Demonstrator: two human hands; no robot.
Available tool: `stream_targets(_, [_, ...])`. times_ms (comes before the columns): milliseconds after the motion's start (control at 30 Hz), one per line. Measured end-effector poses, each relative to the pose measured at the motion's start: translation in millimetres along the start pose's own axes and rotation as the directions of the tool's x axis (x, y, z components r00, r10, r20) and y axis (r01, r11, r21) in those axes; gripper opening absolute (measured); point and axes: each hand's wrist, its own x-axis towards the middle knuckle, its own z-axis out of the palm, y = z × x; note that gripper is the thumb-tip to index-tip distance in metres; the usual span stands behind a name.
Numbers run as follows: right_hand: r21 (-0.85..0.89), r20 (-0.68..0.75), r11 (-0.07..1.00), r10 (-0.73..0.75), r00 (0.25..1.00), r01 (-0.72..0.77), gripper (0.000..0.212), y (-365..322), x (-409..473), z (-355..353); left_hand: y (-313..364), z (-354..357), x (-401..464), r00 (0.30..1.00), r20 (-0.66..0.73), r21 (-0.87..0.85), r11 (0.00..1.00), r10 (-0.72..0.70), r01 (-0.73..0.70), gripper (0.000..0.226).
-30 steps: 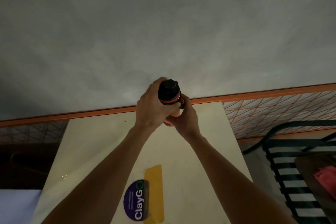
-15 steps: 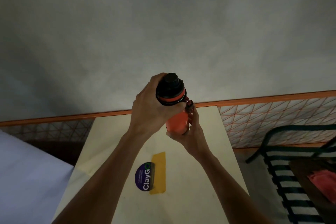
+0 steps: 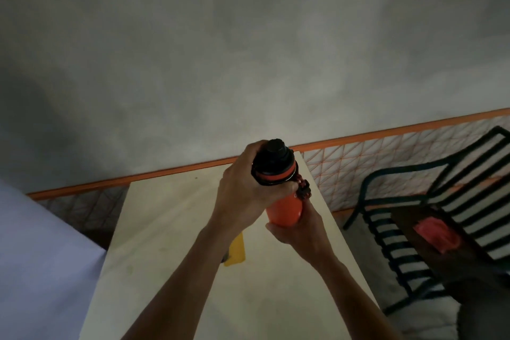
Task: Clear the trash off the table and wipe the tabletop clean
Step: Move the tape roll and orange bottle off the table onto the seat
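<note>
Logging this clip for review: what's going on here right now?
A person holds an orange bottle above a pale table. The left hand grips its black cap; the right hand grips the body from below. A yellow cloth lies on the tabletop, partly hidden by the left forearm.

1. a dim grey plaster wall [image 3: 248, 36] fills the view from 9 through 12 to 3 o'clock.
2. an orange trim strip [image 3: 386, 134] tops patterned tiles [image 3: 358, 168] at 3 o'clock.
3. a black slatted metal chair [image 3: 414, 243] stands at 4 o'clock.
4. light is low and uneven.
</note>
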Motion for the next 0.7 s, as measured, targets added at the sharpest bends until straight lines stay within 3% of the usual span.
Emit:
stream_targets(267, [0.052,-0.172,0.985,0.173,0.97,-0.166,0.073,16,-86,-25,14,28,-49,0.967,0.238,-0.113,0.992,0.088,-0.062,0.078])
stream_targets(367, [0.058,-0.234,0.981,0.195,0.952,-0.186,0.078,26,-112,-41,21,45,-64,0.945,0.307,-0.164,0.984,0.115,-0.066,0.076])
stream_targets(700, [0.069,-0.459,0.958,0.278,0.844,-0.278,0.082,69,-202,-131,83,142,-111,0.807,0.531,-0.264,0.956,0.257,-0.131,0.074])
